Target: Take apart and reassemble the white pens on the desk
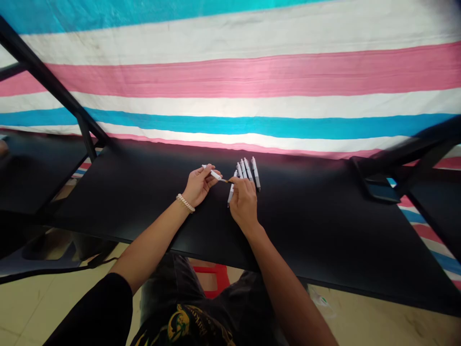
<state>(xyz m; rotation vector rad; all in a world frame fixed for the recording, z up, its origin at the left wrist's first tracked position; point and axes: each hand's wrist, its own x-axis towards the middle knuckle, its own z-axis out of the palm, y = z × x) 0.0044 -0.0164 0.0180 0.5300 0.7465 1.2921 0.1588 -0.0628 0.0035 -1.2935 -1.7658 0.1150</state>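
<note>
My left hand [200,184], with a braided bracelet at the wrist, holds a white pen barrel [215,175] between thumb and fingers. Close on its right, my right hand [244,198] pinches a thin dark-ended piece [226,180], whose light tip meets the open end of the barrel. Several white and grey pens lie on the black table just beyond my right hand, partly covered by it. The rightmost pen [256,173] lies a little apart from the others, and another pen [231,194] shows to the left of my right hand.
The black table [309,226] stretches to both sides. Behind it hangs a striped sheet [252,77] in blue, white and pink. Black metal frame bars [54,84] slant at the left and right. A red stool [216,278] shows under the table, between my legs.
</note>
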